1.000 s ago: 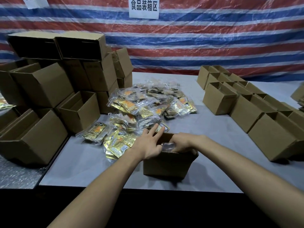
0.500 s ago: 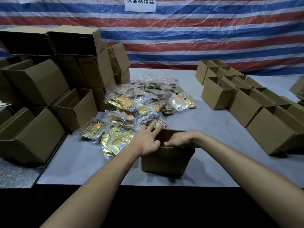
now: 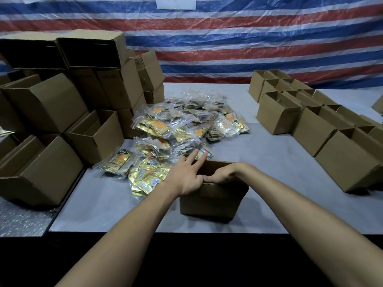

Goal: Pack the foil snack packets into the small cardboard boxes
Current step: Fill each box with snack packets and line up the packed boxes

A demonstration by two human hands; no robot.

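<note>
Grey worktop (image 3: 269,162), near edge: my flat left hand (image 3: 186,175) steadies the small brown cardboard box (image 3: 211,201); right hand (image 3: 224,176) dips inside, grip unseen.

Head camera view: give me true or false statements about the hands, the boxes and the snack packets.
1. Both the left hand and the right hand are at the nearest small box. True.
2. The packets lie right of that box. False: the packet pile lies behind it, to its left.
3. A row of open boxes stands on the table's right side. True.
4. The left hand is balled into a fist. False: its fingers are stretched straight.
</note>
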